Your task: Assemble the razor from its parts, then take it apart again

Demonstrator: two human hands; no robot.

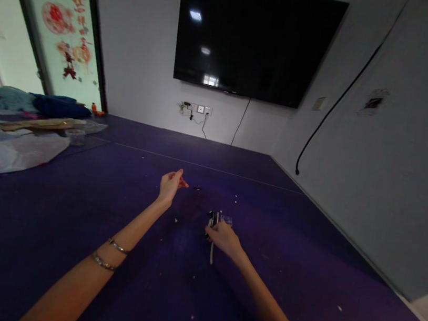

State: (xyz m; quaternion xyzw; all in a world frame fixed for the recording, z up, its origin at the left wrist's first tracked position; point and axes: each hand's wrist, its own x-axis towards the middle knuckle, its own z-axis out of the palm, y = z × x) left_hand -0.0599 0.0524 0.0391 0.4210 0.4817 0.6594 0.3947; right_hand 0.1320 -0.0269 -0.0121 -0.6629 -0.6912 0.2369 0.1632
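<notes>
My left hand (171, 186) hovers over the purple floor with its fingers loosely bent and apart, and I see nothing in it. Just right of its fingertips is a small thin dark piece (198, 188), apart from them. Lower and to the right, my right hand (226, 238) has its thumb and fingers closed on a small bundle of black and white strips (213, 218). One pale strip (212, 255) sticks out below my fingers toward me. Beside the bundle lies a small clear plastic piece (227, 219). My right fingers partly hide the bundle.
White scraps (176, 220) dot the purple floor (120, 285). To the left lie plastic sheeting (35, 154), a clear cup (76, 136) and blue cloth (60, 106). A television (255, 39) hangs on the wall, and a black cable (340, 96) dangles at the right.
</notes>
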